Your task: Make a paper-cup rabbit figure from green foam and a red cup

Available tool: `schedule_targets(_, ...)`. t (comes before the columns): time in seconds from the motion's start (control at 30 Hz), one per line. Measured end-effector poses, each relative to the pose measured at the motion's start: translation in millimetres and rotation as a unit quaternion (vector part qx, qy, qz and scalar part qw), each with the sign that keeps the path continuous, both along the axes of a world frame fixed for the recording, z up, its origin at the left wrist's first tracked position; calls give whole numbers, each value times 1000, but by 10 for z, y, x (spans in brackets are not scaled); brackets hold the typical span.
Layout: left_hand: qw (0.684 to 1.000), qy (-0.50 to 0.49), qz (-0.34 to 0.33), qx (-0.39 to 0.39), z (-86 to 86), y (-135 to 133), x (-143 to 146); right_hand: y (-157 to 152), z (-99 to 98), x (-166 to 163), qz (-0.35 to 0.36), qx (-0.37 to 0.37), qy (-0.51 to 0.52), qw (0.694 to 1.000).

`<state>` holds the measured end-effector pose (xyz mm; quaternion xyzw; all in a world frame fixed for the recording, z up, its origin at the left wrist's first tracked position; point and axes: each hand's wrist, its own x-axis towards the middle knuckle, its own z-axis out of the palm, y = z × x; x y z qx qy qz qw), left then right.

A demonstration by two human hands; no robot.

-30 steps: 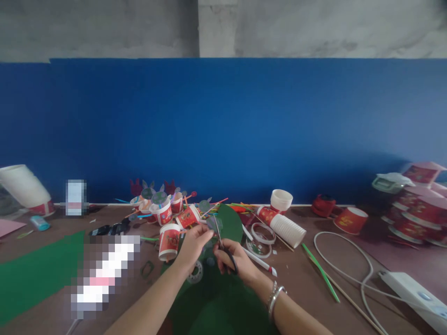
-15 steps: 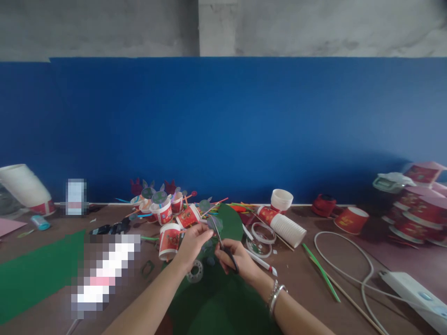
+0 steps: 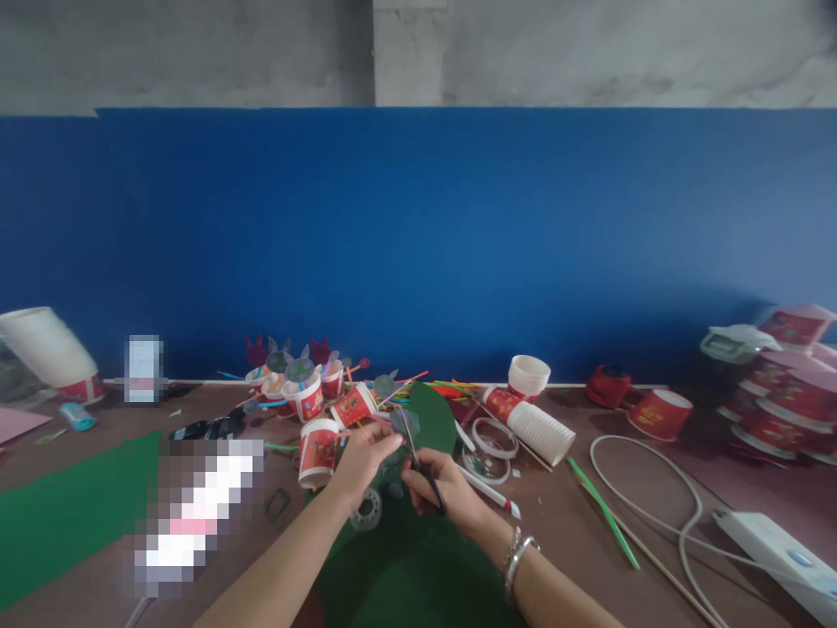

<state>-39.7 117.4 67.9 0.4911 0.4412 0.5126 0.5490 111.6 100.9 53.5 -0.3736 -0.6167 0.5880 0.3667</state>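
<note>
My right hand (image 3: 437, 488) grips a pair of black-handled scissors (image 3: 429, 485), its fingers in and around the handles. The blades point up and away, towards my left hand (image 3: 367, 453). Between the thumb and fingers of that hand is a small grey-green piece (image 3: 404, 422) that looks like thin paper or film. The blades lie against or over this piece; I cannot tell how far they are apart. Behind the scissors lies a dark green rounded sheet (image 3: 432, 420). A white tape ring (image 3: 365, 508) is just below my left wrist.
Red and white paper cups (image 3: 317, 453) with straws and paper shapes crowd the left of my hands. A stack of cups (image 3: 540, 429), coiled white tubing (image 3: 493, 438) and a power strip (image 3: 778, 554) with its cable lie to the right. A green sheet (image 3: 71, 519) covers the left side.
Both hands stay almost where they were, with the piece and the scissors still held. The grey-green piece looks slightly shifted against the blades. The whole view moves a hair to the right.
</note>
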Motion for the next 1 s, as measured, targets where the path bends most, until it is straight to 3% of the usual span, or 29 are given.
schedule_targets(0.53, 1000, 2, -8, -10, 34, -18, 21, 2, -20, 2, -7, 11, 13, 1000)
schedule_targets(0.77, 998, 40, 27, 47, -10, 12, -10, 13, 1, 0, -13, 5, -2, 1000)
schedule_targets(1.0, 996, 68, 31, 52, -9, 4, -1, 9, -30, 16, -3, 2, 0, 1000)
